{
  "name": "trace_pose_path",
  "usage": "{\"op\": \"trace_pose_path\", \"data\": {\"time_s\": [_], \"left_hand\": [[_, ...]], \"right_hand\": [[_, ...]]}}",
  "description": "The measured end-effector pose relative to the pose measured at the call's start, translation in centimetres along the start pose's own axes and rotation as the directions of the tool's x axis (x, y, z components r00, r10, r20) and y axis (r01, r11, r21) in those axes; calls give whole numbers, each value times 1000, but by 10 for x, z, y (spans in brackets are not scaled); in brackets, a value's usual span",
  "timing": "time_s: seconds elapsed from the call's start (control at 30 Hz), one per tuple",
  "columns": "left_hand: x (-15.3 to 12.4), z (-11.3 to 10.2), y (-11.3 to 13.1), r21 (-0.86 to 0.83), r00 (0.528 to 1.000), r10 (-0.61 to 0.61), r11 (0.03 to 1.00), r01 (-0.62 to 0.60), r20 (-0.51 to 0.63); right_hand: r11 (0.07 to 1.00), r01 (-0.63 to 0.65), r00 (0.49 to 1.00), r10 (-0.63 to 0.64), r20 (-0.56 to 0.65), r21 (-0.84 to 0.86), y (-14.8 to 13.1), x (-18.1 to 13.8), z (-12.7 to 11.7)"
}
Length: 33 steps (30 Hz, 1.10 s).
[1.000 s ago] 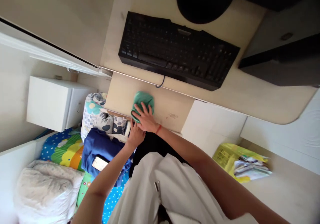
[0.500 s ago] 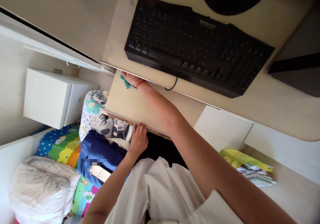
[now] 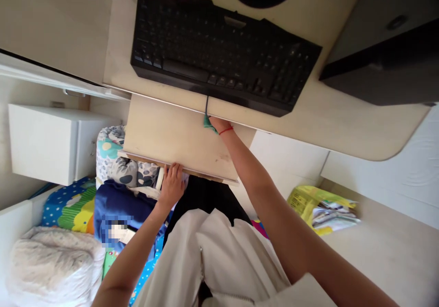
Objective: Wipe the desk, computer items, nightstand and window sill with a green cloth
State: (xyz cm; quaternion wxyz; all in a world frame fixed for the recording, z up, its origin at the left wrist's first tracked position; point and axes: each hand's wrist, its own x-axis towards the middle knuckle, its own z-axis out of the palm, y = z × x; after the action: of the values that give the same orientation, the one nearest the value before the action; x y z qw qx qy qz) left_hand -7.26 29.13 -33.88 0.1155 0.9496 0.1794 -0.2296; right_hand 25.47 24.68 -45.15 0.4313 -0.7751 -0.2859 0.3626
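Note:
My right hand (image 3: pixel 222 123) is closed on a green cloth (image 3: pixel 208 122), resting on the pull-out keyboard tray (image 3: pixel 171 133) right beneath the desk's front edge. That edge hides part of the hand, and a red string circles the wrist. My left hand (image 3: pixel 172 183) grips the tray's front rim with its fingertips over the top; the thumb is hidden. A brownish smudge (image 3: pixel 224 157) marks the tray surface near my right forearm.
Above the tray, the desk (image 3: pixel 343 129) carries a black keyboard (image 3: pixel 219 55) whose cable hangs over the edge, and a dark box-shaped device (image 3: pixel 384 69). Bedding (image 3: pixel 51 266) and a white cabinet (image 3: pixel 43 142) lie left. A yellow bag of papers (image 3: pixel 308 202) is at right.
My right hand has wiped the cloth rightward along the tray, from its left end to below the keyboard cable. My left hand stays on the rim. The view has shifted right.

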Motion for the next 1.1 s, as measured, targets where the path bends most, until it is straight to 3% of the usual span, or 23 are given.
{"op": "trace_pose_path", "data": {"time_s": [0.13,0.2,0.3,0.4,0.53,0.6,0.63,0.7,0.77,0.8,0.83,0.93,1.0,1.1], "left_hand": [[0,2,-3,8,1000,11,1000,-11,-5],[-1,2,-5,8,1000,21,1000,-21,-5],[-1,0,-5,11,1000,27,1000,-27,-3],[-2,-2,-3,8,1000,29,1000,-29,3],[-6,0,0,1,999,34,999,-34,1],[-9,4,0,5,1000,10,1000,-10,-17],[-10,6,0,6,1000,-3,1000,3,-27],[-12,11,1,4,999,-16,1000,17,-42],[-12,15,1,0,999,-15,1000,15,-43],[-12,17,1,-1,999,-16,1000,16,-40],[-12,19,1,0,999,-19,1000,19,-38],[-11,22,2,8,998,-46,999,47,-30],[-11,21,2,16,998,-58,998,59,-15],[-9,18,3,31,998,-57,998,56,29]], "right_hand": [[974,-223,955,224,-196,28,23,-42,-21],[921,-383,871,334,-361,-71,29,-70,-25],[826,-520,779,354,-518,-217,35,-117,-24],[809,-548,751,365,-550,-211,43,-167,-23],[745,-667,640,567,-519,-10,40,-224,-26],[769,-639,653,532,-539,-15,17,-236,-20],[806,-588,698,468,-542,-60,-1,-234,-13],[884,-422,838,296,-458,-202,-48,-212,15],[922,-178,965,96,-242,-343,-100,-167,56],[918,-27,993,-20,-115,-396,-124,-139,79],[895,121,990,-137,-7,-430,-145,-108,102],[772,449,893,-379,242,-450,-180,-25,155],[741,505,862,-412,295,-442,-178,8,167],[790,416,909,-367,195,-451,-147,7,150]]}}
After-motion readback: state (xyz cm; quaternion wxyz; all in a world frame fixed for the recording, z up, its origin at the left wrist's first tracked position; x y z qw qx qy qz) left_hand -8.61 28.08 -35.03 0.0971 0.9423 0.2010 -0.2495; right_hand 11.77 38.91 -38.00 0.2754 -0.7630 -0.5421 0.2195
